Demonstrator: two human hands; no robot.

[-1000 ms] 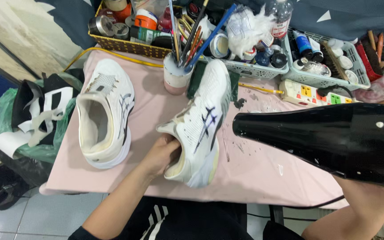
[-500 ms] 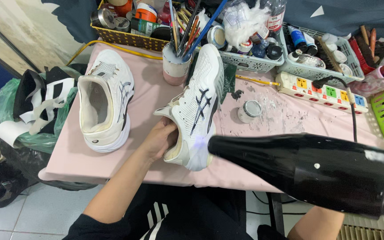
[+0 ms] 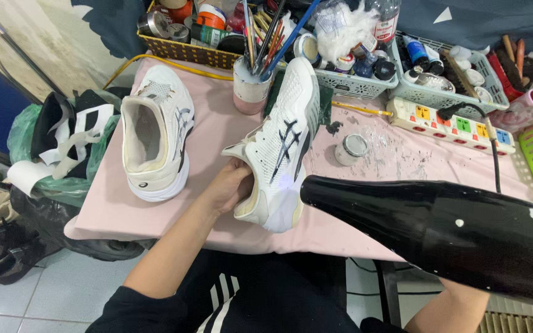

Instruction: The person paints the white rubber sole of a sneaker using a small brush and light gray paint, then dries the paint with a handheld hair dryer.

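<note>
Left hand (image 3: 229, 185) grips white sneaker (image 3: 279, 145); black dryer (image 3: 439, 228) seemingly right-held.

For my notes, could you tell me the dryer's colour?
Glossy black hair dryer, head view.

A single head-worn camera looks steeply down from the seated person's side at six o'clock, close over the pink worktop (image 3: 155, 209), facing the cluttered baskets (image 3: 353, 83) at twelve o'clock.

Black short sleeve (image 3: 124, 308), bare forearms — black trousers (image 3: 260, 290), white side stripes.
</note>
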